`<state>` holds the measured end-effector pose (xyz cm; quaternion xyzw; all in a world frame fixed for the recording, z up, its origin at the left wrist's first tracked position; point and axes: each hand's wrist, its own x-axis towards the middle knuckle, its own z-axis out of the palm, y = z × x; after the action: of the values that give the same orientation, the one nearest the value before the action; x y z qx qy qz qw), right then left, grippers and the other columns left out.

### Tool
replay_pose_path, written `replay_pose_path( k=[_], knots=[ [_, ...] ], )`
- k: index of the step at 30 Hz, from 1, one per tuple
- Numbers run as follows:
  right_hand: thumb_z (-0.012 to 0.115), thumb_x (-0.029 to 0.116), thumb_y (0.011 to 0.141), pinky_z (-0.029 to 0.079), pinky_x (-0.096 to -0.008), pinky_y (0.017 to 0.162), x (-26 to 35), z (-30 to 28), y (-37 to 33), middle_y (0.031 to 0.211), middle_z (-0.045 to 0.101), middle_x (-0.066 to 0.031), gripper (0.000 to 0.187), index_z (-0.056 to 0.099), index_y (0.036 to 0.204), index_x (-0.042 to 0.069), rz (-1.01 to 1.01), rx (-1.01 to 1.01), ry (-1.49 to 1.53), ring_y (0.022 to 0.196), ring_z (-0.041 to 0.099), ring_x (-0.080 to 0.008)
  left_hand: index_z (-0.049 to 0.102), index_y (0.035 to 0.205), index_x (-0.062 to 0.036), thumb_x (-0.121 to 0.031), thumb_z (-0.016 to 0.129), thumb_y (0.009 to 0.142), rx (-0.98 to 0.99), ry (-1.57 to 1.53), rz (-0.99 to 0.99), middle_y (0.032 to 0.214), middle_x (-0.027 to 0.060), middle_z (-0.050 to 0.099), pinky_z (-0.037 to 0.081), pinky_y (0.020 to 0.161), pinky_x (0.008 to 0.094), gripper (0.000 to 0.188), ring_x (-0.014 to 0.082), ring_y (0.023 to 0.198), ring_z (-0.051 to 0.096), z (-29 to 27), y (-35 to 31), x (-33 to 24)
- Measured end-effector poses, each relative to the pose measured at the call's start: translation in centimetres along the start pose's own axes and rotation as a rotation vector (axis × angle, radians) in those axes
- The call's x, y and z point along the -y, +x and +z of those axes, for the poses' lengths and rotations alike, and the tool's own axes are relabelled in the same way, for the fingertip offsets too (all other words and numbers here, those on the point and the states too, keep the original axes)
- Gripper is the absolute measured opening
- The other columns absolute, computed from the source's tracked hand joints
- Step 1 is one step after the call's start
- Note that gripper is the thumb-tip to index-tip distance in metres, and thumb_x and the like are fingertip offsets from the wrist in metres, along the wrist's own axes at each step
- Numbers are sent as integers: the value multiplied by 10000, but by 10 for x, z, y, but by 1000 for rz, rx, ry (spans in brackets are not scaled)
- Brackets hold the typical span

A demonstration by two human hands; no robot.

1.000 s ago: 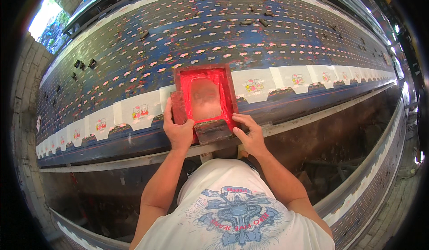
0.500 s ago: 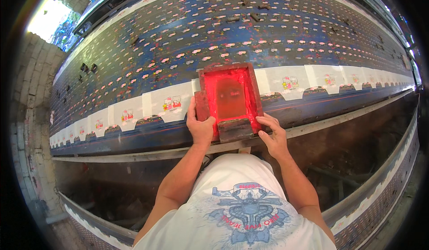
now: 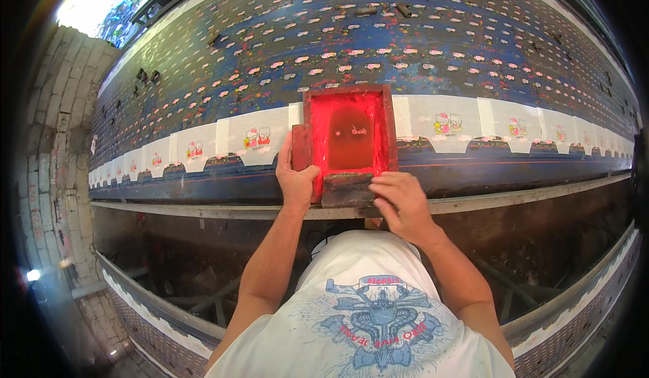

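Observation:
A wooden screen-printing frame (image 3: 386,128) lies over the row of white cut pieces, its inside coated with wet red ink around a darker mesh window (image 3: 351,145). My left hand (image 3: 297,182) is closed on the frame's left side, by a reddish wooden block (image 3: 302,147), with the thumb over the near left corner. Across the frame's near end rests a dark, ink-stained wooden squeegee (image 3: 347,190). My right hand (image 3: 403,202) is at the squeegee's right end, fingertips by the frame's near right corner, thumb apart from the bent fingers.
White pieces printed with paired cartoon figures (image 3: 446,126) run along the long sloping table (image 3: 257,97). Small dark cylinders (image 3: 403,9) are scattered farther up it. A ledge (image 3: 473,204) borders its near side; a brick wall (image 3: 57,141) stands at the left.
My right hand has shifted left from the frame's right rail to the squeegee's end. My left hand keeps its hold. The view has turned slightly, and the frame appears straighter.

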<state>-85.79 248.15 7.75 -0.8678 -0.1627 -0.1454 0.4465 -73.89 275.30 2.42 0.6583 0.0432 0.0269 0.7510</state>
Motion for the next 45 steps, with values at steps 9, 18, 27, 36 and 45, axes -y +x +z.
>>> replay_pose_path(
  k=[9,18,27,36,45],
  knots=[
    [822,71,848,560,-503,1068,26,22,49,1296,778,-152,467,782,1313,43,-182,341,-329,1200,722,-354,519,1713,8,121,771,775,-23,115,82,1597,130,670,527,1222,370,978,219,1447,653,-3,0,5],
    [688,-29,940,560,-541,1060,-23,6,157,1191,806,-220,363,769,1292,16,-97,415,-356,1169,731,-440,531,1694,39,-54,754,1047,-5,15,129,1563,180,695,520,1215,366,690,216,1403,678,-5,3,19],
    [672,-63,898,558,-521,1051,-52,30,176,1210,790,-172,483,798,1345,68,-80,234,-431,1172,714,-412,515,1686,70,-45,755,1044,-2,141,157,1608,226,667,505,1240,391,694,268,1462,657,-4,0,10],
    [702,-40,844,542,-480,981,5,46,88,1224,781,-109,515,815,1330,87,-156,179,-468,1122,710,-343,519,1697,44,-28,759,1054,-15,170,181,1564,199,684,530,1200,382,691,236,1394,677,-4,1,18],
    [765,34,890,545,-477,1052,42,46,38,1294,771,-119,460,809,1347,72,-102,247,-423,1223,702,-341,473,1717,49,-42,844,910,27,256,176,1630,247,646,515,1236,414,893,308,1485,652,-2,-1,1]
  ],
)
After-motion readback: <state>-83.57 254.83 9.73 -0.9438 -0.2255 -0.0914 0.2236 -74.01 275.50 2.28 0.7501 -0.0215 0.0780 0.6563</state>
